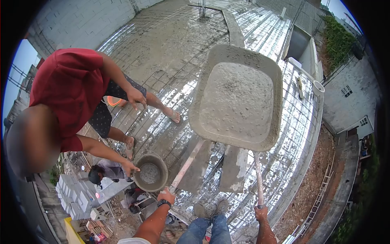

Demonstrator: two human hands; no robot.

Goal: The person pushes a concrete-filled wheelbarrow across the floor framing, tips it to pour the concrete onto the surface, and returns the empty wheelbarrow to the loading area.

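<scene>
A wheelbarrow (237, 97) full of wet grey concrete (239, 103) stands in front of me, its two handles running back toward my body. My left hand (166, 196) is wrapped round the end of the left handle (187, 166). Round the right handle (258, 177) my right hand (261, 213) is closed. Just left of my left hand is a round bucket (151, 173) with some grey mix at its bottom. A co-worker's hand (130, 167) is at that bucket's rim.
A co-worker in a red shirt (73, 89) leans in at left. Steel mesh (170, 85) covers the deck, with wet concrete at the back. Boards (232, 168) lie under the wheelbarrow. The deck's edge drops to ground where other people, a block stack (75, 195) and a ladder (317, 203) show.
</scene>
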